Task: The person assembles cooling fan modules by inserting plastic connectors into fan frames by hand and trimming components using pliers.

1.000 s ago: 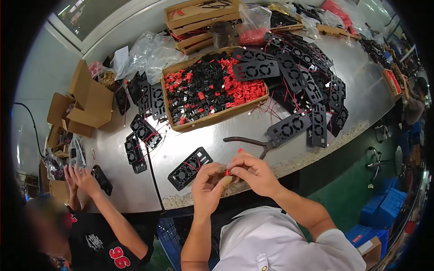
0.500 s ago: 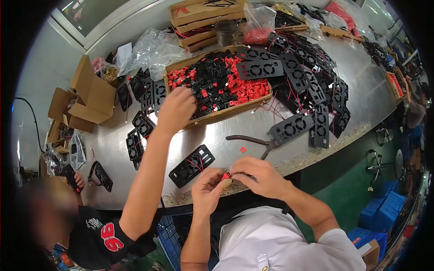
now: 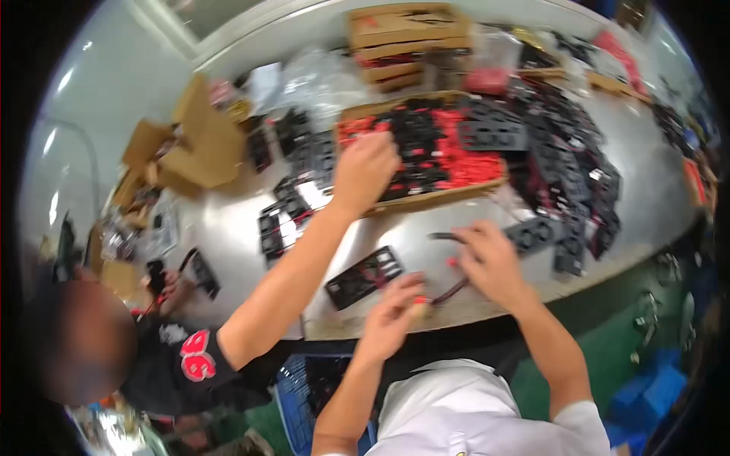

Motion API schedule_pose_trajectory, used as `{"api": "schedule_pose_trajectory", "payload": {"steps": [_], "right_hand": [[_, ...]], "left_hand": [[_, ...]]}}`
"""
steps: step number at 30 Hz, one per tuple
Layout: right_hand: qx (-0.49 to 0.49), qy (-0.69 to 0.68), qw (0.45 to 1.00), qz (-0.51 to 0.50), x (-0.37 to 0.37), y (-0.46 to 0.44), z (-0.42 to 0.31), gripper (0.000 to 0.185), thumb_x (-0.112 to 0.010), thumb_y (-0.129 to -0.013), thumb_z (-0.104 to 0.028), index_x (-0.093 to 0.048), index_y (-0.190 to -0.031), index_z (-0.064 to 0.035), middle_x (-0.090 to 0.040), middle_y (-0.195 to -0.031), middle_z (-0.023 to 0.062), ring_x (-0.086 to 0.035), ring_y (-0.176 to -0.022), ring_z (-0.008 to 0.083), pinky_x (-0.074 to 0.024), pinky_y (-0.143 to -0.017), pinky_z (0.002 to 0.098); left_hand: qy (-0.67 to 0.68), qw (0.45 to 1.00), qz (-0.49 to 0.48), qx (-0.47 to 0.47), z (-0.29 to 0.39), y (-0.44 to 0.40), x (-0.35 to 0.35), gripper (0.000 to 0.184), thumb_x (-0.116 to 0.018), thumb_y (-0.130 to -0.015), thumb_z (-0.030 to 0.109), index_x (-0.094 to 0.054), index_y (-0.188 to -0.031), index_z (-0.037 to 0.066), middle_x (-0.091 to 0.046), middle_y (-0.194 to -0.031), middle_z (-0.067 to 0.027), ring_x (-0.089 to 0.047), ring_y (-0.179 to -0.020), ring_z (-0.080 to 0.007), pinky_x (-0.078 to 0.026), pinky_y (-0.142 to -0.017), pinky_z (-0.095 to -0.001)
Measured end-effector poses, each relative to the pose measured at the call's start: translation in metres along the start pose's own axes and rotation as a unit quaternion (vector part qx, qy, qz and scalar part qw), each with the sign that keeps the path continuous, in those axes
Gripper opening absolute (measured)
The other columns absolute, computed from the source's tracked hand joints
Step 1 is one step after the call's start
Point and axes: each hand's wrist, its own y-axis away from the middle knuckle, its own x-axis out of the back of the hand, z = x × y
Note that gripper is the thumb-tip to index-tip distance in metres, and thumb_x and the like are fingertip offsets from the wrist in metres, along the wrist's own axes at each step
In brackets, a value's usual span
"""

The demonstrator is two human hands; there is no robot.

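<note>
My left hand (image 3: 389, 318) is closed in a pinch on a small red part (image 3: 420, 302) near the table's front edge. Dark-handled pliers (image 3: 450, 292) are in my right hand (image 3: 490, 262), whose fingers curl over them; motion blurs the grip and hides the jaws. One handle points left above the fingers, the other slants down toward my left hand. A small red piece (image 3: 452, 262) shows beside the right fingers. Left of my hands lies a black fan panel (image 3: 365, 277) with red wires.
A co-worker's arm (image 3: 293, 266) reaches across from the left, its hand over a cardboard tray (image 3: 433, 199) of red and black parts. Black panels (image 3: 566, 163) are heaped at the right. Open cardboard boxes (image 3: 205, 156) stand at the left, stacked ones (image 3: 411, 30) behind.
My right hand has left the red part and taken hold of the pliers, spreading their handles. My left hand keeps the part. The co-worker's arm came over the tray. The view has shifted.
</note>
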Motion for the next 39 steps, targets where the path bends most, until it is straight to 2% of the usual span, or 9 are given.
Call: {"api": "schedule_pose_trajectory", "payload": {"steps": [3,8,11,17,19,21,26,30,39], "right_hand": [[0.025,-0.022,0.996,0.078,-0.003,0.001,0.006,0.036,-0.061,-0.088,0.004,-0.066,-0.124,-0.0011,-0.058,-0.106,0.0125,-0.062,-0.082,0.0231,-0.0529,-0.073,0.0317],[-0.131,-0.216,0.966,0.053,-0.003,0.004,-0.008,0.040,-0.053,-0.095,0.006,-0.057,-0.135,0.0018,-0.051,-0.114,0.0080,-0.057,-0.090,0.0141,-0.0498,-0.080,0.0275],[-0.089,-0.256,0.957,-0.101,0.008,0.008,-0.015,0.080,-0.072,-0.081,-0.001,-0.038,-0.153,-0.0017,-0.053,-0.129,0.0114,-0.049,-0.099,0.0174,-0.0472,-0.088,0.0323],[-0.030,-0.048,0.984,-0.169,0.017,0.006,-0.033,0.109,-0.076,-0.067,0.001,-0.019,-0.160,-0.0024,-0.047,-0.140,0.0250,-0.054,-0.113,0.0398,-0.0462,-0.099,0.0430],[0.018,-0.058,0.986,-0.156,0.019,0.002,-0.035,0.108,-0.074,-0.065,0.002,-0.020,-0.159,0.0002,-0.045,-0.142,0.0285,-0.048,-0.129,0.0484,-0.0419,-0.107,0.0481],[0.037,-0.053,0.988,-0.141,0.012,0.005,-0.028,0.106,-0.077,-0.067,-0.002,-0.022,-0.158,0.0001,-0.048,-0.138,0.0266,-0.053,-0.120,0.0448,-0.0459,-0.101,0.0470],[-0.081,-0.175,0.976,-0.101,0.012,0.003,-0.033,0.093,-0.070,-0.077,0.001,-0.025,-0.158,-0.0017,-0.053,-0.124,0.0131,-0.053,-0.082,0.0163,-0.0488,-0.072,0.0292],[-0.077,-0.536,0.840,0.030,0.012,-0.001,-0.022,0.081,-0.065,-0.082,-0.002,-0.030,-0.155,-0.0037,-0.053,-0.123,0.0124,-0.058,-0.092,0.0147,-0.0497,-0.079,0.0306],[-0.071,-0.690,0.710,0.120,-0.007,-0.023,-0.055,0.059,-0.070,-0.098,-0.023,-0.040,-0.146,-0.0060,-0.060,-0.116,0.0136,-0.061,-0.095,0.0190,-0.0491,-0.086,0.0351]], "left_hand": [[-0.026,0.998,-0.053,0.003,0.000,-0.003,-0.003,0.030,-0.066,-0.096,0.003,-0.067,-0.125,0.000,-0.053,-0.141,-0.0129,-0.056,-0.125,-0.0218,-0.046,-0.103,-0.0338],[-0.043,0.997,-0.057,0.005,-0.002,-0.011,-0.010,0.030,-0.065,-0.098,0.007,-0.066,-0.127,0.001,-0.055,-0.141,-0.0124,-0.056,-0.124,-0.0195,-0.046,-0.103,-0.0331],[-0.081,0.995,-0.052,-0.006,0.014,-0.016,-0.011,0.031,-0.065,-0.099,0.008,-0.065,-0.128,0.000,-0.059,-0.134,-0.0098,-0.058,-0.115,-0.0162,-0.047,-0.099,-0.0314],[-0.106,0.992,-0.073,0.006,0.031,-0.010,-0.019,0.030,-0.067,-0.098,0.009,-0.067,-0.126,0.000,-0.060,-0.135,-0.0110,-0.060,-0.113,-0.0178,-0.049,-0.097,-0.0315],[-0.175,0.980,-0.080,-0.044,0.029,-0.012,-0.014,0.029,-0.068,-0.095,0.008,-0.069,-0.123,0.000,-0.059,-0.137,-0.0139,-0.060,-0.115,-0.0222,-0.049,-0.098,-0.0345],[-0.109,0.980,-0.090,-0.138,0.035,-0.013,-0.013,0.031,-0.071,-0.092,0.007,-0.069,-0.121,0.000,-0.061,-0.120,-0.0143,-0.062,-0.104,-0.0234,-0.052,-0.089,-0.0343],[-0.047,0.995,0.015,-0.089,0.032,-0.004,-0.009,0.028,-0.069,-0.092,0.000,-0.070,-0.120,0.000,-0.056,-0.124,-0.0112,-0.059,-0.107,-0.0164,-0.051,-0.089,-0.0282],[-0.131,0.982,0.069,-0.115,0.027,-0.004,0.002,0.025,-0.070,-0.092,-0.003,-0.070,-0.117,-0.002,-0.057,-0.117,-0.0086,-0.062,-0.095,-0.0117,-0.052,-0.076,-0.0216],[-0.250,0.955,0.090,-0.134,0.029,0.000,-0.008,0.025,-0.071,-0.089,-0.006,-0.070,-0.114,-0.002,-0.066,-0.111,-0.0106,-0.065,-0.098,-0.0165,-0.053,-0.081,-0.0264]]}}
